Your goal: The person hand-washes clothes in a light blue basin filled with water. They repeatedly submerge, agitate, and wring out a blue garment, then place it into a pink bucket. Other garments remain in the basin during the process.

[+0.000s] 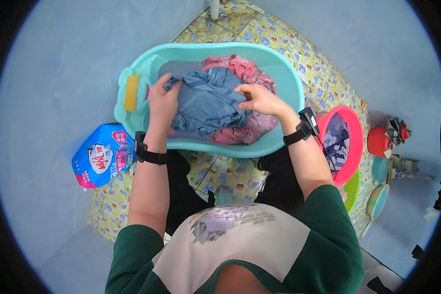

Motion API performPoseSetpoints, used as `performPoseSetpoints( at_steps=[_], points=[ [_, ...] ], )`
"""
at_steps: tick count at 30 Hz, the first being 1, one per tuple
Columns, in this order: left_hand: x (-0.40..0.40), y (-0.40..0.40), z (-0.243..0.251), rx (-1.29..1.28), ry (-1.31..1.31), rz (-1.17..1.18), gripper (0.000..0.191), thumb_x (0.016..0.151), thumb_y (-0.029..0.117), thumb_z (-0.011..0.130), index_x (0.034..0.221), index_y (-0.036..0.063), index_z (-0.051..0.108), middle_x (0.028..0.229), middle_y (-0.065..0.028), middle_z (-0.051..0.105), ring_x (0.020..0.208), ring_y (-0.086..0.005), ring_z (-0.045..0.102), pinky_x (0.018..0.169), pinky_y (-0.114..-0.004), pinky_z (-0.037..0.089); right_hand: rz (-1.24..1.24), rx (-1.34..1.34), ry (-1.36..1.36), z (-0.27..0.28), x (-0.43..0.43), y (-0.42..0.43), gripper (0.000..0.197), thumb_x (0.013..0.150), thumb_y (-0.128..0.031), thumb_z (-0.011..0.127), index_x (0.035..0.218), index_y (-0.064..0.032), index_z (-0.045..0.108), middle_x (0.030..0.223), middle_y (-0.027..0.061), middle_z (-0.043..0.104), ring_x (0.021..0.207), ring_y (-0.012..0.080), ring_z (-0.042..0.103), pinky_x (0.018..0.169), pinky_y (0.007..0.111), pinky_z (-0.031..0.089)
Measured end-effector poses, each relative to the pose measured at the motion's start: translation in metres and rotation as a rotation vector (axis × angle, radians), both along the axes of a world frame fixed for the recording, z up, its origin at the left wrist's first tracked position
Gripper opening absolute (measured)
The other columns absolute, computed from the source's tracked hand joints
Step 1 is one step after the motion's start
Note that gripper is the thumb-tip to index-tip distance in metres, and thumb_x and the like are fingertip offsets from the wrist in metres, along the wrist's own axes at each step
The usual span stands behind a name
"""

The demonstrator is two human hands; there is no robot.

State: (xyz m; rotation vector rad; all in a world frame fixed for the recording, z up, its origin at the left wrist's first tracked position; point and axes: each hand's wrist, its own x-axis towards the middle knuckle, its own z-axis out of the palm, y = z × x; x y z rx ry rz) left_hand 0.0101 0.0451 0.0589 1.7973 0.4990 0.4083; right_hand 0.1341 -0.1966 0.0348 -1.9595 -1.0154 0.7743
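Note:
A turquoise plastic tub (296,92) stands before me with wet cloth and some water in it. My left hand (164,93) pinches a bunched end of a blue cloth (209,99) between thumb and fingers, near the tub's left end. At the cloth's right side, my right hand (259,98) has its thumb and fingers curved and apart, touching or just above the fabric; whether it grips any is hard to tell. Pink patterned cloth (262,126) lies around and under the blue one. A yellow bar (132,92), seemingly soap, rests on the tub's left ledge.
A blue detergent bag (103,156) leans beside the tub at the left. To the right stand a pink bucket (356,147) holding clothes, a green basin (354,194) and a red container (377,142). Bluish walls close in on both sides of the tiled floor (224,176).

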Motion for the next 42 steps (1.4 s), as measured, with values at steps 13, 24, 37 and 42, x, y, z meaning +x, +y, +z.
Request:
performPoseSetpoints(
  at_steps=[13,24,37,42],
  points=[
    [-0.013,0.006,0.022,-0.975,-0.419,-0.293,0.033,0.095,0.028,0.04,0.076,0.0035,0.052,0.07,-0.004,0.051,0.065,-0.0125,0.044,0.06,-0.024,0.037,-0.246,0.204,0.147,-0.023,-0.027,0.03,0.03,0.09,-0.021,0.052,0.117,-0.0061,0.055,0.115,0.0077,0.057,0.103,0.0148,0.054,0.087,0.027,0.042],
    [-0.025,0.011,0.042,-0.747,-0.314,-0.012,0.035,0.095,0.031,0.04,0.085,0.0008,0.055,0.08,-0.0069,0.057,0.073,-0.0169,0.055,0.068,-0.029,0.047,-0.655,0.432,0.235,0.01,-0.019,0.044,0.016,0.087,-0.015,0.053,0.091,-0.0023,0.062,0.08,0.0069,0.063,0.075,0.0166,0.058,0.069,0.029,0.045],
    [-0.056,0.065,0.022,-0.451,-0.475,0.525,0.033,0.096,0.03,0.041,0.086,0.0008,0.051,0.08,-0.0077,0.055,0.072,-0.0184,0.056,0.065,-0.034,0.048,-0.863,0.837,0.522,0.03,0.047,-0.042,0.017,0.093,-0.011,0.044,0.097,0.001,0.056,0.084,0.0052,0.058,0.074,0.0141,0.054,0.07,0.027,0.044],
    [-0.053,0.046,0.041,-0.673,-0.481,0.312,0.035,0.096,0.032,0.04,0.09,0.0003,0.053,0.082,-0.0098,0.058,0.074,-0.0195,0.059,0.069,-0.033,0.049,-1.071,0.1,-0.375,0.016,0.056,-0.031,0.021,0.08,-0.012,0.056,0.1,-0.0053,0.057,0.084,0.0114,0.057,0.076,0.0187,0.054,0.068,0.031,0.045]
  ],
)
